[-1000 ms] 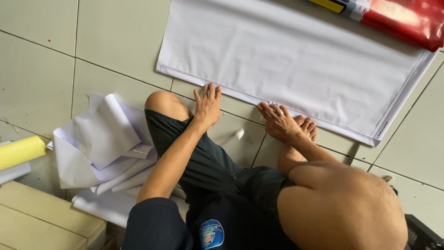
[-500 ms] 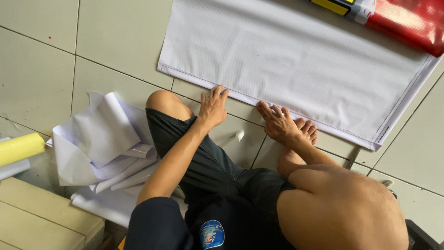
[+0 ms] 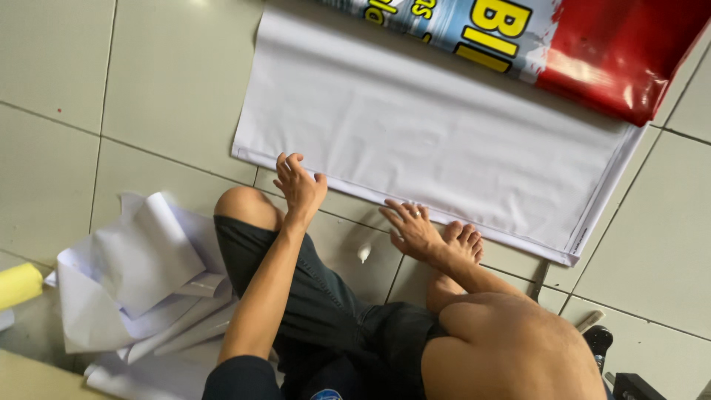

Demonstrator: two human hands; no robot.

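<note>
White banner sheet (image 3: 437,141) lies flat on the tiled floor (image 3: 52,170), its blank back facing up, beyond the person's knees; its near hemmed edge runs slantwise from the left down toward the right.

Nearest in view are the person's legs in dark shorts (image 3: 326,311), the left knee (image 3: 241,207) bent up and the right thigh filling the lower right. Down in the near left corner lies a heap of crumpled white backing paper (image 3: 126,281), with a yellow roll (image 3: 18,285) just left of it at the frame edge. A small white scrap (image 3: 364,253) rests on the tile between the legs.

Farther out, the right hand (image 3: 413,231) lies palm down with fingers spread, its fingertips at the sheet's near edge; it grips nothing. A bare foot (image 3: 463,243) sits just right of it, touching the wrist. The left hand (image 3: 299,187) is up by the same edge, farther left, fingers loosely curled with the tips at the hem; whether it pinches the hem I cannot tell.

Along the far side of the sheet, a rolled part of the banner (image 3: 592,52) shows its printed face in red, blue and yellow.
</note>
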